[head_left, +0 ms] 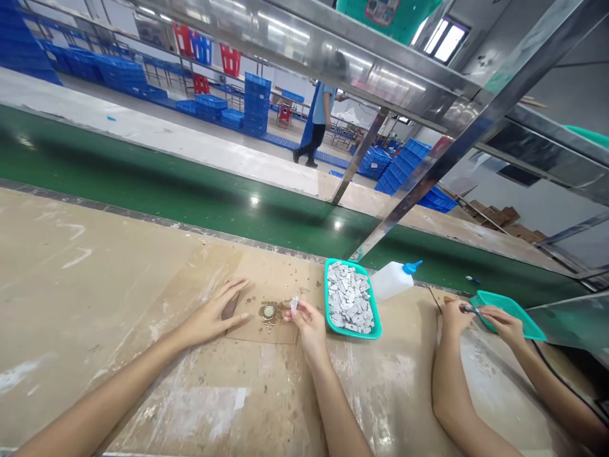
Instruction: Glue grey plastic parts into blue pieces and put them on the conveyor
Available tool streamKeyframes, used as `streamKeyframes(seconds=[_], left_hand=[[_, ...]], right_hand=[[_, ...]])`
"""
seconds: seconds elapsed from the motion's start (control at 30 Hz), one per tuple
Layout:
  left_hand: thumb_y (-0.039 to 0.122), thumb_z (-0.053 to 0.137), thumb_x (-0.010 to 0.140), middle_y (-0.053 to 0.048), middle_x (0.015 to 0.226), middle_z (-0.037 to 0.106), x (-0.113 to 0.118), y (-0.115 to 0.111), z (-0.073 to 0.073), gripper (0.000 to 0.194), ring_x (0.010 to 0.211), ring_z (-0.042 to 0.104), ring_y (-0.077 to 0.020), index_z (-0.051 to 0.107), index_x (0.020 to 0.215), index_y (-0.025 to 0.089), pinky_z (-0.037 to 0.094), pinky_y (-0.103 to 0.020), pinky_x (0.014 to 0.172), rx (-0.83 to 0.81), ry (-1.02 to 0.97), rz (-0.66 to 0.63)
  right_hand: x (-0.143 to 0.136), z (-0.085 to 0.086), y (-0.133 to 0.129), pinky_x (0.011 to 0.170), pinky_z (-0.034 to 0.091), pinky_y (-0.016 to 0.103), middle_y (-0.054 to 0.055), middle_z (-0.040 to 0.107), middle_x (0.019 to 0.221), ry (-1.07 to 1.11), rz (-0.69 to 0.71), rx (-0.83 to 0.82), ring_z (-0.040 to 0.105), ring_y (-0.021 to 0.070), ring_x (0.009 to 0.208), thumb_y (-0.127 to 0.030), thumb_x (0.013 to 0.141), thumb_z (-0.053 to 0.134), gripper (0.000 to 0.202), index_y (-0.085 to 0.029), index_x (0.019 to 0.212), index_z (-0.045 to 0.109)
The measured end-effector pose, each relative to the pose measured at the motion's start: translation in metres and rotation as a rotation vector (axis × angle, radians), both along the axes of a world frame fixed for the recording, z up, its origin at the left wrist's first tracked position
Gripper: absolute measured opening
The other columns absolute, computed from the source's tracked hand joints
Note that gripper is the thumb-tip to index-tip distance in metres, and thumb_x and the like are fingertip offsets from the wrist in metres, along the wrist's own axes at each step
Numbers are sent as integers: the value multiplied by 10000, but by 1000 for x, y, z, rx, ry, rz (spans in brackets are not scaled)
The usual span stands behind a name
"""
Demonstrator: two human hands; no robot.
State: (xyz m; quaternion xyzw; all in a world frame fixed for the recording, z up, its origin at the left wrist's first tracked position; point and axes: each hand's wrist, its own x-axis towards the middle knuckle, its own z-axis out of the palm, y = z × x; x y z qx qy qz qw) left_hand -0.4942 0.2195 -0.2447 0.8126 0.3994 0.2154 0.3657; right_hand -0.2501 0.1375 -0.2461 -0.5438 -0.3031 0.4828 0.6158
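Between the person's two hands, on a stained piece of cardboard (280,333) laid on the table (190,374), sits a small round cap (269,311) with wet-looking spots around it. Just right of it, the right hand (309,324) pinches a small gray piece (294,303) between thumb and fingertips, raised a little (its exact shape is too small to tell). The left hand (216,315) is spread wide, thumb well apart from the fingers, holding nothing, near the cardboard's left side. Beside the right hand stands a green basket (379,329) filled with similar gray pieces (349,298). Next to that, a white bottle (392,281) with a blue nozzle leans to one side. Farther right, a co-worker's hands (480,320) hold a small dark object (blurred) near another green basket (535,327). Beyond the table runs a green belt (257,206), and past it a person in blue (323,111) walks near stacked blue crates (257,105).
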Motion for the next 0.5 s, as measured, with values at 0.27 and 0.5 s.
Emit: streamKeyframes(seconds=[0.27,0.5], left_hand=[[476,561,892,-104,1438,483,3,8,1,471,1378,375,-303,586,1287,221,215,-494,1192,-225,-505,194],[584,357,923,-123,1530,357,-15,11,27,659,1437,279,-301,422,1428,165,322,-564,1134,-959,-1297,112]], right_hand=[[0,-4,0,655,572,325,67,731,828,39,2,31,669,182,658,-426,626,829,450,-138,947,701],[1,5,-2,809,566,346,30,675,890,169,30,80,634,143,740,-409,708,791,397,-183,1008,664]])
